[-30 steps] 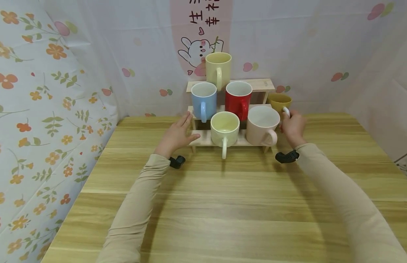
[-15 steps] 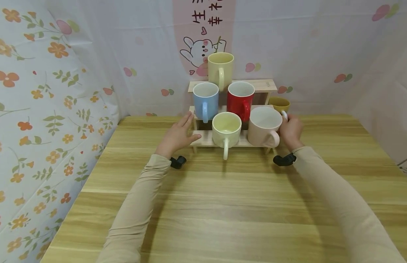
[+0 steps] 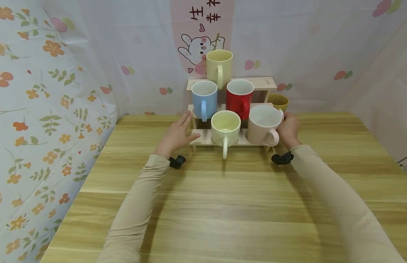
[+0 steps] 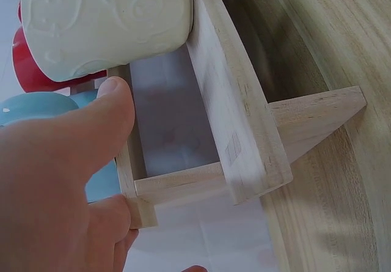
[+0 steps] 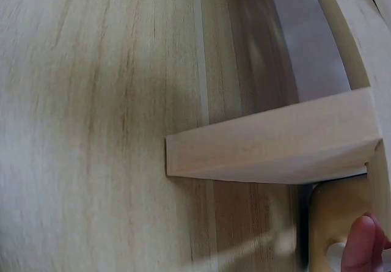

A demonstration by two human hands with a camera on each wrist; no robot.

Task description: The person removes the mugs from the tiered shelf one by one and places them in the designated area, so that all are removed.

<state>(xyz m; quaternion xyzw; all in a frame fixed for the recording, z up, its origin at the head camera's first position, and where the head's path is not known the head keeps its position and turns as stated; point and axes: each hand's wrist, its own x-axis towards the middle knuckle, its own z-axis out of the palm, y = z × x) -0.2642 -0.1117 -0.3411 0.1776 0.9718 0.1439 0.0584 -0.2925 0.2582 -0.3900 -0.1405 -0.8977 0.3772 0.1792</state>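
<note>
Beside the rack's right end, my right hand (image 3: 288, 129) pinches the white handle (image 3: 281, 114) of a mustard-yellow mug (image 3: 278, 100). Most of that mug is hidden behind the pale pink mug (image 3: 263, 126); in the right wrist view a fingertip (image 5: 360, 244) shows by the mug's wall (image 5: 339, 208). My left hand (image 3: 176, 137) lies at the left end of the three-step wooden rack (image 3: 203, 137), fingers extended and thumb spread, nearest the light blue mug (image 3: 204, 100). In the left wrist view its thumb (image 4: 98, 122) is close to the middle shelf's edge.
A cream mug (image 3: 225, 128) shares the low shelf with the pink one. The red mug (image 3: 239, 98) stands beside the blue one on the middle shelf, and a pale yellow mug (image 3: 219, 67) on top. A patterned cloth (image 3: 141, 54) hangs behind the wooden table (image 3: 223, 204).
My right hand has shifted left with the mustard-yellow mug, which is now more hidden behind the pink mug. The left hand stays at the rack's left end.
</note>
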